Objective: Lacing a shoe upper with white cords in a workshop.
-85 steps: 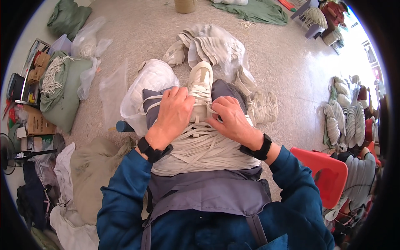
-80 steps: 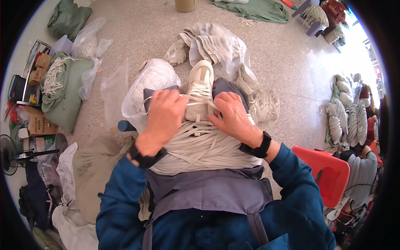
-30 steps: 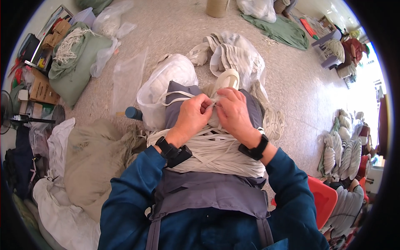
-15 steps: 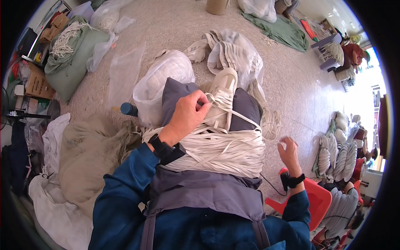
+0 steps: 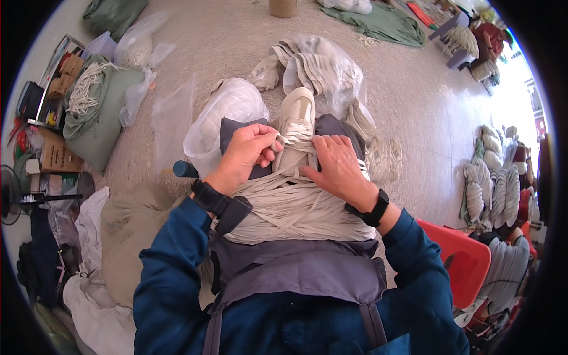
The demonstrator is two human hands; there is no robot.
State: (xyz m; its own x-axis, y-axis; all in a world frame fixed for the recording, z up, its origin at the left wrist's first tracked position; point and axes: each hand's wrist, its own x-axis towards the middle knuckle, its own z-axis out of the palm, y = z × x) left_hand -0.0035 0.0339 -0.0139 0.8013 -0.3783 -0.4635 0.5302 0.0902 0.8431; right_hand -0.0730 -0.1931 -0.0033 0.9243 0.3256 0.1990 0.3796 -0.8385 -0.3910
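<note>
A beige lace-up sneaker (image 5: 299, 109) sits on my lap, toe pointing away from me, with pale laces crossing its upper. My left hand (image 5: 248, 151) is closed, its thumb and forefinger pinching a flat lace (image 5: 283, 138) at the shoe's left side. On the other side my right hand (image 5: 337, 161) grips the sneaker's edge near the opening, thumb toward the middle and fingers over its side. A thick bundle of flat off-white laces (image 5: 296, 216) lies across my thighs just nearer than the shoe, above a dark grey apron (image 5: 299, 272).
Beyond my knees lie plastic bags of shoes (image 5: 325, 68) and a white bag (image 5: 225, 115). More shoes (image 5: 384, 158) rest at right, near a red stool (image 5: 458, 260). Beige cloth (image 5: 139, 236) and a blue-capped bottle (image 5: 184, 169) are at left. Other people sit at far right.
My right hand has come in from the right, away from the shoe, to grip its right side. My left hand stays by the laces. The whole view has shifted slightly.
</note>
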